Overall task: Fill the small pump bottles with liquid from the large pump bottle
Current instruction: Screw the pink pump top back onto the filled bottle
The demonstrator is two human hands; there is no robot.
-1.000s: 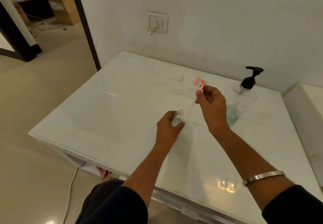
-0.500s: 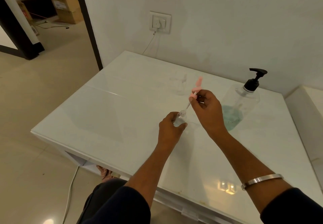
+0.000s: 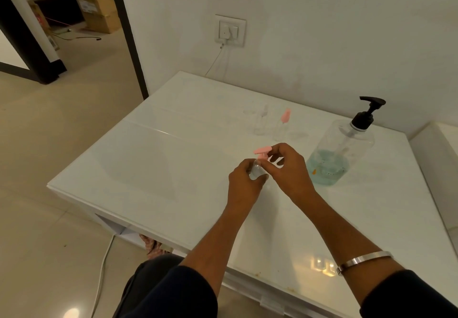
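My left hand point(image 3: 244, 183) grips a small clear bottle point(image 3: 256, 171) standing on the white table point(image 3: 158, 169). My right hand point(image 3: 288, 170) pinches its pink pump head point(image 3: 263, 151), which sits on the bottle's neck. The large clear pump bottle point(image 3: 343, 149), black pump on top and blue liquid in its lower part, stands to the right of my hands. Behind my hands stand two more small clear bottles, one with a pink pump point(image 3: 282, 125) and one with a clear top point(image 3: 261, 122).
A wall socket point(image 3: 230, 30) with a plugged cable sits above the table's far edge. A white ledge point(image 3: 436, 164) adjoins the table on the right. Open floor and a doorway with cardboard boxes point(image 3: 98, 7) lie to the left.
My right hand brought the pink pump down from above, its tube sliding into the small bottle; the pump head now sits on the neck. My left hand kept holding the bottle.
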